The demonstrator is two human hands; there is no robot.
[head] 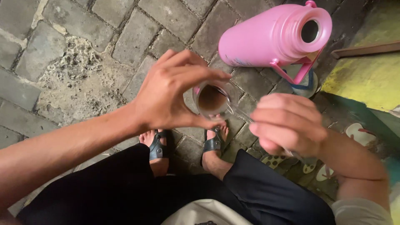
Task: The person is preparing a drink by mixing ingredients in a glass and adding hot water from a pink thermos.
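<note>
My left hand wraps around a clear glass holding a brown drink, thumb below and fingers above its rim. My right hand is closed on the handle of a thin spoon whose tip dips into the glass. Both hands hover above my knees and sandalled feet.
A pink flask with its lid off lies tilted on the grey paving stones, mouth toward the right. A small round lid sits beneath its handle. A yellow painted ledge runs along the right. Patterned slippers lie beside my right arm.
</note>
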